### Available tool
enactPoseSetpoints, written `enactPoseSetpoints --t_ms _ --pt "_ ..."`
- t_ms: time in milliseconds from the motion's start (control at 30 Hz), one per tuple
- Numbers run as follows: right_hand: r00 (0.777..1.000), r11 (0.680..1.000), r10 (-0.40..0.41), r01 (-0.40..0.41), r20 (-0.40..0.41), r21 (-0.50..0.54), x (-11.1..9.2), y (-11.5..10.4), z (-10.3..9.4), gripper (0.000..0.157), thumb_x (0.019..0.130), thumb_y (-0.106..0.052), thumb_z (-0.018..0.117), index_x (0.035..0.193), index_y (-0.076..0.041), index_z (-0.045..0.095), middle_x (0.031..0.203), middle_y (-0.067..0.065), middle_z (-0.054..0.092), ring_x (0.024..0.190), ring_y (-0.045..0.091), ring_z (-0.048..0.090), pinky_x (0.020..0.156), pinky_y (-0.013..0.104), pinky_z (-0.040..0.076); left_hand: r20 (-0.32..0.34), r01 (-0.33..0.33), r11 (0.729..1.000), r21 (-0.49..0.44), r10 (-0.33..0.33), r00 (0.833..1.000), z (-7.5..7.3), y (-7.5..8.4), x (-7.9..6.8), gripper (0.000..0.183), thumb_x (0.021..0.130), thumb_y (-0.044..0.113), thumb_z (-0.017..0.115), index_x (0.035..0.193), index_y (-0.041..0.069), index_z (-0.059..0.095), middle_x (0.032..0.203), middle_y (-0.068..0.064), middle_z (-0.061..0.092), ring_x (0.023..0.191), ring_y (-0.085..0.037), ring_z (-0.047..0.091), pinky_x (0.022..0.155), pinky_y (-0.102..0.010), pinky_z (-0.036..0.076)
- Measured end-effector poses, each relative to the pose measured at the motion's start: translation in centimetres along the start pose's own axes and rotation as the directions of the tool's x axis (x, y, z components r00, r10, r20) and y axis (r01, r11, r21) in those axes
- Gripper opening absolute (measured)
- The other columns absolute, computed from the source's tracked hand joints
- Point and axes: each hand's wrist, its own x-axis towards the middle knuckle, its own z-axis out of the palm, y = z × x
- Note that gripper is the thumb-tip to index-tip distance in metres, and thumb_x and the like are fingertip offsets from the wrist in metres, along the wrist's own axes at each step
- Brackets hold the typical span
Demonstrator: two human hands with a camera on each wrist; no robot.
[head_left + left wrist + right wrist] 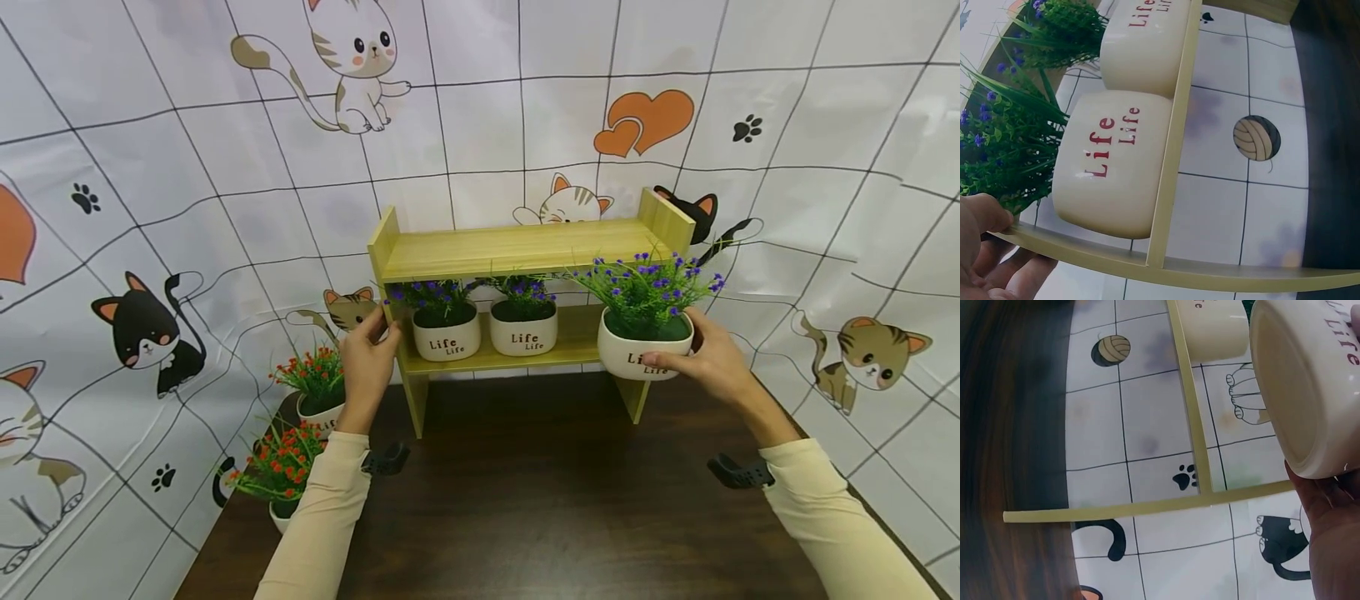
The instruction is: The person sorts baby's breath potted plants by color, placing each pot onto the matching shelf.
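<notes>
My right hand (718,360) grips a white flower pot (619,350) lettered "Life", with purple flowers, in front of the right end of a wooden shelf (517,248). Its base shows, tilted and off the shelf board, in the right wrist view, with my fingers (1319,506) against it. On the lower board stand two matching potted plants, the left pot (447,340) and the middle pot (523,336). My left hand (369,367) pinches the shelf's left side panel (1066,247), thumb on the inner side and fingers outside.
Two white pots with orange-red flowers stand at the left of the dark table (555,500): a rear plant (318,383) and a nearer plant (285,462), partly hidden by my left arm. A wall covering (480,125) with cat drawings rises behind the shelf.
</notes>
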Motion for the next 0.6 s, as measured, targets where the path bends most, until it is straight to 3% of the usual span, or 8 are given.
enactPoseSetpoints --t_ms 233,433,600 --pt "0.999 0.999 0.051 -0.052 0.018 0.012 0.8 -0.3 1.0 0.070 0.089 -0.020 0.085 0.147 -0.002 0.050 0.122 0.015 0.066 0.095 -0.002 0.065 0.075 0.018 0.057 -0.005 -0.015 1.000 -0.007 0.015 1.000 0.1 -0.1 0.1 0.041 0.100 -0.001 0.066 0.141 0.004 0.069 0.126 -0.025 0.074 0.119 -0.038 0.073 0.094 -0.050 0.061" --pt "0.995 0.994 0.097 -0.097 0.014 0.039 1.2 -1.0 1.6 0.078 0.091 -0.023 0.086 0.151 -0.003 0.040 0.133 0.021 0.063 0.098 -0.003 0.066 0.077 0.018 0.058 -0.014 -0.013 1.000 -0.009 0.013 1.000 0.1 -0.3 0.1 0.040 0.099 -0.001 0.067 0.139 0.003 0.071 0.126 -0.024 0.075 0.118 -0.037 0.074 0.094 -0.048 0.062" --pt "0.992 0.992 0.125 -0.125 -0.002 0.011 1.5 -1.6 2.0 0.085 0.091 -0.031 0.087 0.156 -0.005 0.039 0.138 0.020 0.062 0.112 0.016 0.069 0.078 0.016 0.057 -0.016 -0.013 1.000 -0.005 0.013 1.000 0.2 -0.3 0.1 0.039 0.099 -0.001 0.068 0.138 0.003 0.071 0.126 -0.023 0.075 0.117 -0.037 0.074 0.093 -0.049 0.062"
